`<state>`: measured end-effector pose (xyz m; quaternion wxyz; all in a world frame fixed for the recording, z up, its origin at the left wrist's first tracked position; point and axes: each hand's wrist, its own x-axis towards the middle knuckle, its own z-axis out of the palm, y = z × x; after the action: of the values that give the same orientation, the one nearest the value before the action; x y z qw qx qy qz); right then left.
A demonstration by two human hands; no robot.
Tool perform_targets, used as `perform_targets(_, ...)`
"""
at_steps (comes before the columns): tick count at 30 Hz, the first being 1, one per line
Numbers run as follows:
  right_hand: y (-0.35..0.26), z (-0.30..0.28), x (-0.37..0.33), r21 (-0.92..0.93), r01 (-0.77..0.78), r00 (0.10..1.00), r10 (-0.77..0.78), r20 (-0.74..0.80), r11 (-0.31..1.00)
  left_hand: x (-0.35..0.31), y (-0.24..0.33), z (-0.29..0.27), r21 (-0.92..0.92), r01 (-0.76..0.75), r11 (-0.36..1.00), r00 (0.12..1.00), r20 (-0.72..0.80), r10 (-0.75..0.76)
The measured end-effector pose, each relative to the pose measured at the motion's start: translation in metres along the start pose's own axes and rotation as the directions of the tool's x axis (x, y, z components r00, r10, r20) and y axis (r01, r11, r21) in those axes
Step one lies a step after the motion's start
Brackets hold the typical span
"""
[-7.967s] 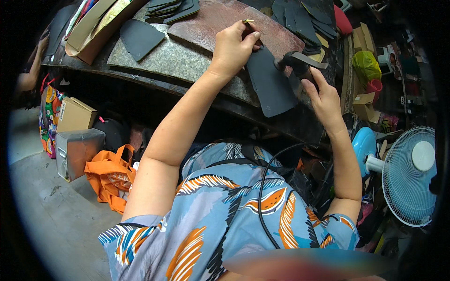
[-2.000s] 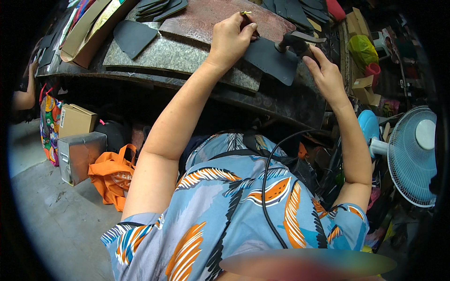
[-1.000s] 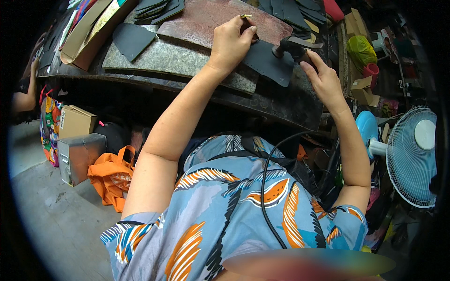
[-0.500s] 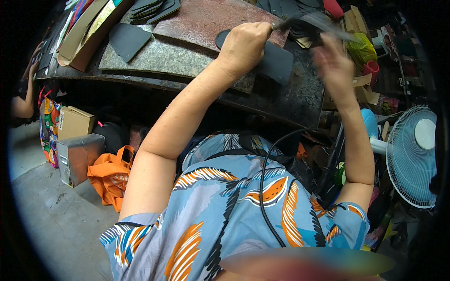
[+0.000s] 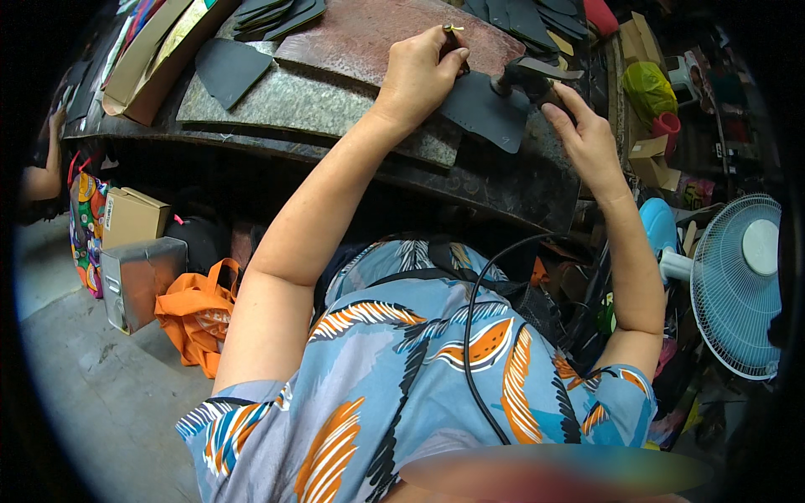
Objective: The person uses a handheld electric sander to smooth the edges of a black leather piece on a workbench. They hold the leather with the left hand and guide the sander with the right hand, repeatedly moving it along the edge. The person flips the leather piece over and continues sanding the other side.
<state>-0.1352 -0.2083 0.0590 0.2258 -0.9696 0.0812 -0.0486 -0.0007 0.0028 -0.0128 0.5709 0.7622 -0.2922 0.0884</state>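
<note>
My left hand (image 5: 416,74) is closed around a slim dark punch-like tool (image 5: 451,35) with a pale top, held upright over a dark grey cut sheet (image 5: 485,113). The tool's lower end is partly hidden by my fingers. In my right hand (image 5: 589,142) is a hammer (image 5: 524,80) with a dark, curved head. That head hovers over or rests on the right part of the sheet; I cannot tell which. A reddish worn board (image 5: 377,42) lies under the left hand, and a row of small marks shows along the sheet's near edge.
A speckled grey slab (image 5: 327,109) and another dark cut piece (image 5: 231,71) lie on the bench to the left. Stacks of similar pieces (image 5: 281,17) sit at the back. A white fan (image 5: 738,285) stands at right; an orange bag (image 5: 197,314) is on the floor.
The hammer, blurred and raised a moment ago, has come down to the right of my left hand. My left hand has shifted slightly left with the punch-like tool.
</note>
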Motion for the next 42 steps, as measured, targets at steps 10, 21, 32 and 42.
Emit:
perform_targets(10, -0.030, -0.026, 0.001, 0.234, 0.252, 0.963, -0.220, -0.155, 0.939, 0.002, 0.018, 0.009, 0.342, -0.367, 0.865, 0.930, 0.108, 0.352)
perform_targets(21, 0.012, 0.008, 0.000, -0.019, -0.017, 1.000, 0.017, -0.018, 1.000, 0.000, 0.005, 0.005, -0.121, 0.118, 0.986, 0.992, 0.049, -0.113)
perform_targets(32, -0.033, -0.042, -0.001, 0.337, 0.469, 0.855, -0.324, -0.405, 0.817, 0.004, 0.016, 0.012, 0.229, -0.338, 0.913, 0.941, 0.106, 0.322)
perform_targets(42, 0.027, 0.010, -0.004, 0.023, 0.088, 0.993, -0.086, -0.076, 0.996, 0.003, 0.003, 0.014, -0.180, 0.088, 0.980, 0.996, 0.003, -0.089)
